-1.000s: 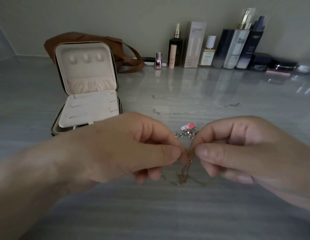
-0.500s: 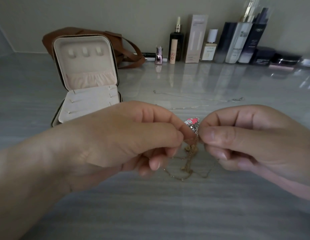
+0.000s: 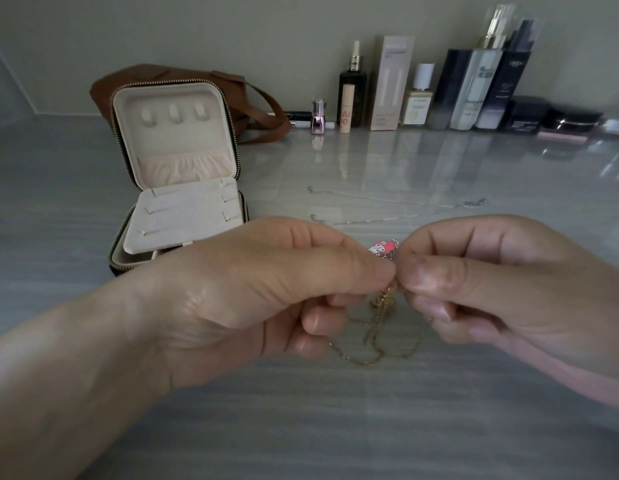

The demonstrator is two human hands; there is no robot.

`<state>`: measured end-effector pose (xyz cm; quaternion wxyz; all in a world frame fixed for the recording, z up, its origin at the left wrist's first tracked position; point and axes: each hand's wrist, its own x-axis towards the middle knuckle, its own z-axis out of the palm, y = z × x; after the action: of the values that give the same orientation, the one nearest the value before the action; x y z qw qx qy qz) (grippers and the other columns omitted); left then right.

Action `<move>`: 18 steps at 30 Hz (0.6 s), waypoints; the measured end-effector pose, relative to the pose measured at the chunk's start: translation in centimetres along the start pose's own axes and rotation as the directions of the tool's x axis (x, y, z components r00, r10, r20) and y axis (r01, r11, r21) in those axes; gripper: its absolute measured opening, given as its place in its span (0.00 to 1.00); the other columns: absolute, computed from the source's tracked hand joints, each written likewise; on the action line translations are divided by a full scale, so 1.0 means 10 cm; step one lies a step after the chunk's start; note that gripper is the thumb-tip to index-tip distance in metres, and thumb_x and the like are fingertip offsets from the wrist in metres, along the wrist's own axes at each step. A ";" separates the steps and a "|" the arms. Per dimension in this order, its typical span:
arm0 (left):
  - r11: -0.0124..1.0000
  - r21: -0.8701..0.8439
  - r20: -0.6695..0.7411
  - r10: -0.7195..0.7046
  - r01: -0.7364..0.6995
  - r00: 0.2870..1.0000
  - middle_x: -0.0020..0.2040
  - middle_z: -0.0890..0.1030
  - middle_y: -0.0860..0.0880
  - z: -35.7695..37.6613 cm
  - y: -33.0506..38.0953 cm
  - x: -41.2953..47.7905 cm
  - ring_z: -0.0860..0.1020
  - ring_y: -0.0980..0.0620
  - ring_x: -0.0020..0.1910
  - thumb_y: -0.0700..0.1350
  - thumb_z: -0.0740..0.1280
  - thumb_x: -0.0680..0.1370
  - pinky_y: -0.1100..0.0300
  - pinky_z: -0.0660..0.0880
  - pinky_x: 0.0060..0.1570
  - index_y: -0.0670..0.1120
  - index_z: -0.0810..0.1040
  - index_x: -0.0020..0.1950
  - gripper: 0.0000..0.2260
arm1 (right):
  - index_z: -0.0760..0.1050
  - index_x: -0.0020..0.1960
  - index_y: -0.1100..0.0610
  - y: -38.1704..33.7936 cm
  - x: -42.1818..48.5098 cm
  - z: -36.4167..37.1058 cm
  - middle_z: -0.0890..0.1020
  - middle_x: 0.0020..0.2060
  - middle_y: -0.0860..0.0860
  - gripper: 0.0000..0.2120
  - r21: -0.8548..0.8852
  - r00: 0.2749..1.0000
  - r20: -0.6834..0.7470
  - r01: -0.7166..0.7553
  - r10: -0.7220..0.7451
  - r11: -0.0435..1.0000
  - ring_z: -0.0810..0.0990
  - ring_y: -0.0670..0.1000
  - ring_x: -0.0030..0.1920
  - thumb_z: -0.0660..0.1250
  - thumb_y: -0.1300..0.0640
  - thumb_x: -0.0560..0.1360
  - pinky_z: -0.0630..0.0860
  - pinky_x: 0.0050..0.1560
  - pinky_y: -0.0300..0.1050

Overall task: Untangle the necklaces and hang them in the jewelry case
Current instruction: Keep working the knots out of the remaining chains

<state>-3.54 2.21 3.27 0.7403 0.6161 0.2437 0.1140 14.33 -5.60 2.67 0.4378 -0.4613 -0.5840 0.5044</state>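
Observation:
My left hand (image 3: 266, 292) and my right hand (image 3: 502, 282) meet thumb to thumb above the table, both pinching a knot of a thin gold necklace (image 3: 373, 344). Its loops hang down onto the table below my fingers. A pink and white charm (image 3: 382, 247) with a silver chain peeks out just behind my thumbs. A separate silver necklace (image 3: 398, 202) lies stretched out on the table further back. The open jewelry case (image 3: 176, 174) stands at the left, its cream lid upright with three hooks and a gathered pocket, all bare.
A brown leather bag (image 3: 263, 116) sits behind the case. A row of cosmetic bottles and boxes (image 3: 439, 95) lines the back wall at the right. The grey glossy table (image 3: 335, 427) stretches toward me.
Both hands have stayed pinched on the gold chain and shifted slightly. The knot sits tighter between my thumbs, and the pink charm is now more hidden behind them.

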 end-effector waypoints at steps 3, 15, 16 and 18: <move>1.000 0.021 -0.054 0.008 -0.007 0.999 0.24 0.69 0.53 0.01 0.00 0.02 0.65 0.58 0.20 0.42 0.71 0.65 0.67 0.64 0.20 0.46 0.80 0.32 0.02 | 0.80 0.31 0.53 0.02 0.01 0.01 0.74 0.24 0.49 0.05 -0.008 1.000 0.008 -0.007 0.007 1.000 0.65 0.44 0.22 0.73 0.52 0.62 0.64 0.24 0.31; 0.999 0.010 -0.062 0.048 -0.047 0.997 0.24 0.73 0.55 0.02 0.00 0.01 0.64 0.60 0.20 0.40 0.73 0.63 0.68 0.64 0.21 0.47 0.81 0.31 0.04 | 0.80 0.33 0.52 0.04 0.02 0.03 0.72 0.25 0.48 0.14 -0.025 0.996 0.079 -0.030 0.032 0.999 0.65 0.43 0.23 0.69 0.42 0.66 0.65 0.27 0.30; 0.999 0.031 -0.097 0.041 -0.039 0.994 0.23 0.71 0.55 0.02 0.00 0.01 0.63 0.59 0.20 0.40 0.73 0.64 0.68 0.63 0.21 0.47 0.79 0.30 0.04 | 0.80 0.33 0.51 0.03 0.02 0.05 0.71 0.24 0.47 0.11 -0.028 0.996 0.082 -0.038 0.040 0.999 0.65 0.42 0.23 0.72 0.44 0.65 0.64 0.27 0.29; 0.998 0.059 -0.168 0.041 -0.032 0.985 0.23 0.67 0.54 0.04 0.00 0.02 0.62 0.58 0.20 0.43 0.70 0.65 0.67 0.62 0.20 0.44 0.77 0.33 0.04 | 0.83 0.35 0.52 0.01 0.02 0.08 0.73 0.23 0.44 0.05 -0.029 0.997 0.049 -0.053 0.055 0.998 0.67 0.40 0.21 0.76 0.51 0.62 0.63 0.24 0.28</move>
<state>-3.18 1.99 3.31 0.6972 0.6291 0.2974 0.1725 13.48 -5.51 2.46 0.4030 -0.4702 -0.5889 0.5193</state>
